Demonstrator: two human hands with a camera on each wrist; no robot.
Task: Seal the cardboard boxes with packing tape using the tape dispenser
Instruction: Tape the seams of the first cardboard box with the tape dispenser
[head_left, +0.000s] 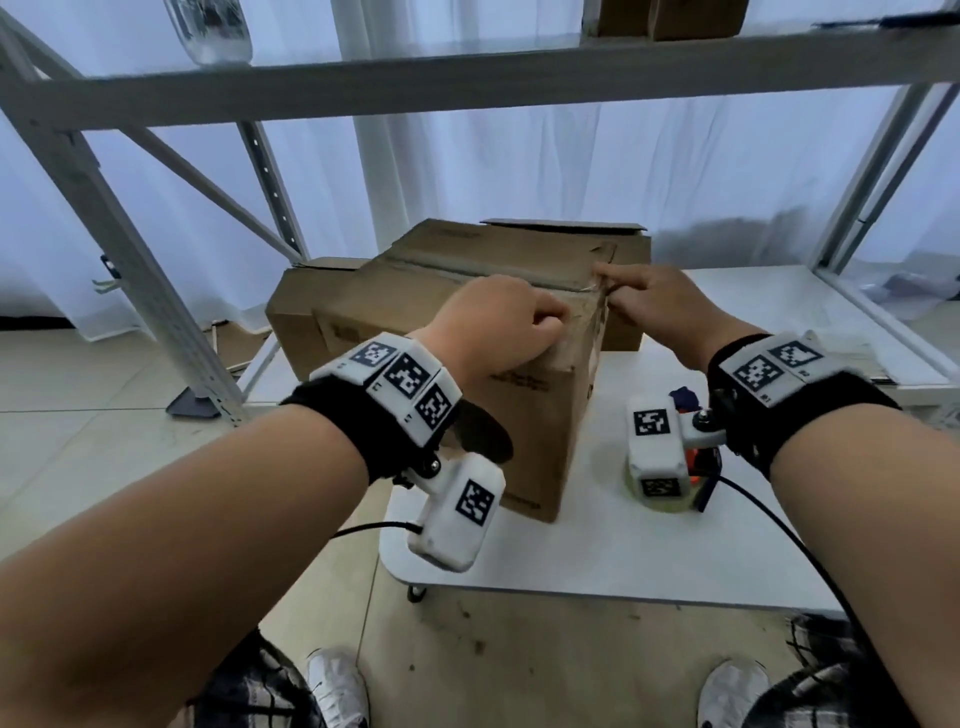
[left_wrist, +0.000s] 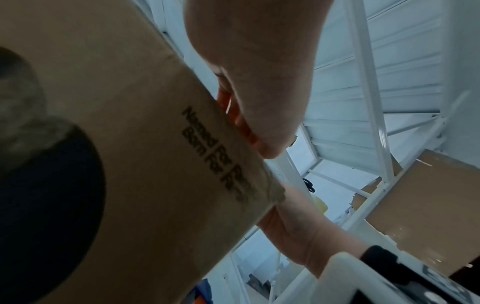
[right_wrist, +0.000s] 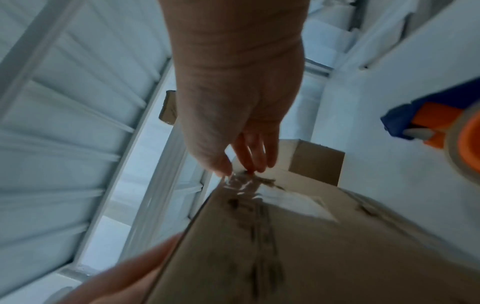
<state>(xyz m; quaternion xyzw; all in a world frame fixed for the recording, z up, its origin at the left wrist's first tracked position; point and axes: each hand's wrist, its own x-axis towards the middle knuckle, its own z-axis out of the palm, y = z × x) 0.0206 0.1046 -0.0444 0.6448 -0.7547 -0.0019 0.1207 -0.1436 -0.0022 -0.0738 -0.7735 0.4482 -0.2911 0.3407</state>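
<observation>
— What's over on the left?

— A white shelving frame (head_left: 130, 270) slants down to the tiled floor, with a white curtain (head_left: 467, 171) hanging behind it. Just right of that a low white table (head_left: 649, 561) starts, and the cardboard box (head_left: 524, 426) stands on its near left part, flaps folded shut along a seam on top. A second cardboard box (head_left: 293, 317) sits behind it, touching it on the far left.

— And the left hand?

— The left hand (head_left: 498, 322) is on the near top edge of the front box, fingers curled down against the cardboard. From the left wrist view the fingers (left_wrist: 241, 121) lie pressed on the box's edge; whether they actually pinch anything I cannot tell.

— The right one?

— The right hand (head_left: 660, 301) is at the box's top right corner, at the end of the seam. Its fingertips (right_wrist: 257, 164) are nearly straight and close together, touching crinkled clear packing tape (right_wrist: 241, 183) that runs over the corner. Nothing is gripped.

— Where's the dispenser?

— The tape dispenser (right_wrist: 446, 127), orange and blue, rests on the table just right of the box, nearer to us than the right hand and partly hidden under that wrist. Neither hand touches it.
</observation>
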